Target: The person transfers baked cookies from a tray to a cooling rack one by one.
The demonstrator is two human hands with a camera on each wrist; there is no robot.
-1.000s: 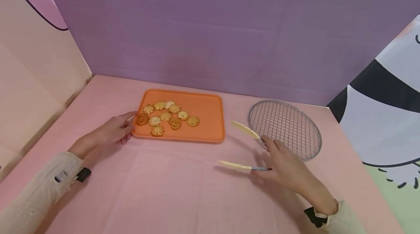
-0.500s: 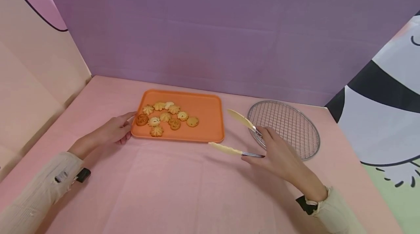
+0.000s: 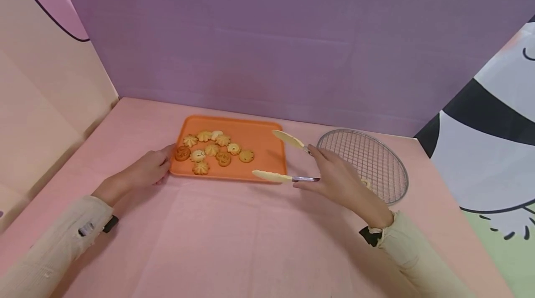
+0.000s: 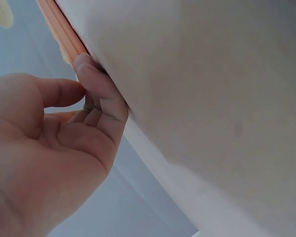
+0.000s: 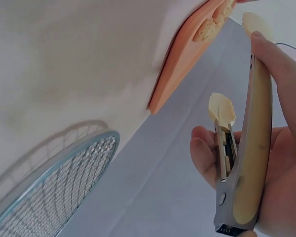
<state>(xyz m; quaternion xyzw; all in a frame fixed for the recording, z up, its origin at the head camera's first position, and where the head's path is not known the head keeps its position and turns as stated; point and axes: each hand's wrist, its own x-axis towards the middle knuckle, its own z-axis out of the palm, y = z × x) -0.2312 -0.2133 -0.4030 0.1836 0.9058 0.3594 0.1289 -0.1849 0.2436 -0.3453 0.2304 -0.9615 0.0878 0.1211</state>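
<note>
My left hand (image 3: 144,168) holds the left edge of an orange tray (image 3: 257,132). In the left wrist view its thumb and index finger meet at the tray's rim (image 4: 64,30). Several cookies (image 3: 212,150) of different shapes lie mostly on the tray's left half. My right hand (image 3: 340,179) grips a pair of tongs (image 5: 254,158) with cream tips and metal arms. The tongs are spread wide with nothing between their tips, which reach over the right part of the tray. In the right wrist view my thumb lies along one tong arm and my fingers are on the other.
A round wire rack (image 3: 386,163) lies to the right of the tray, partly hidden behind my right hand. One cookie (image 3: 366,183) shows on it beside my wrist. A purple wall (image 3: 267,47) rises behind the pink tabletop (image 3: 217,242).
My right hand has moved left and away from me with the spread tongs, from beside the rack to over the tray's right end. A cookie on the rack has come into view. My left hand stays put.
</note>
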